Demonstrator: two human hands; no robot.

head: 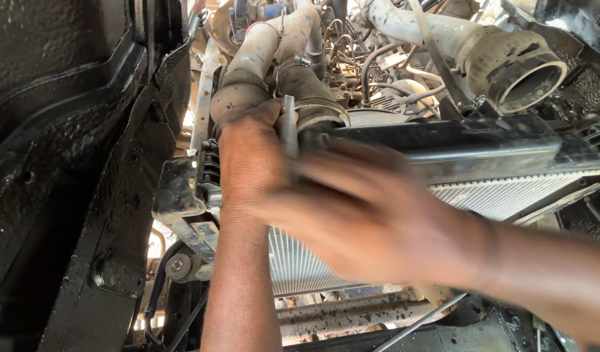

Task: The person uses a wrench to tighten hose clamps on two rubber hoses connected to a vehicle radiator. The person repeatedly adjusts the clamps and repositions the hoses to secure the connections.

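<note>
**Two hands at the radiator's top corner**

Hands crowded one corner of the engine bay. The right hand (372, 221), nearest the camera, swept across the ribbed silver metal radiator core (509, 195) in a blur, fingers stretched towards the left; whether they gripped anything could not be told. Just beyond it the left hand (251, 153) was closed around a slim grey metal tool shaft (288, 124), which stood upright at the left end of the black plastic radiator top tank (456, 140), beside the grimy rubber hose elbows (274, 72). To the left stood the black painted steel body panel (72, 163). Farther back lay the wide, dusty open-mouthed intake pipe (518, 65) and a tangle of thin hoses and wires (365, 65).

The risks seemed plain: the tool could slip off its seat in that cramped corner and skin knuckles against the tank edge, and the moving hand could scrape and bend the soft fins.
</note>
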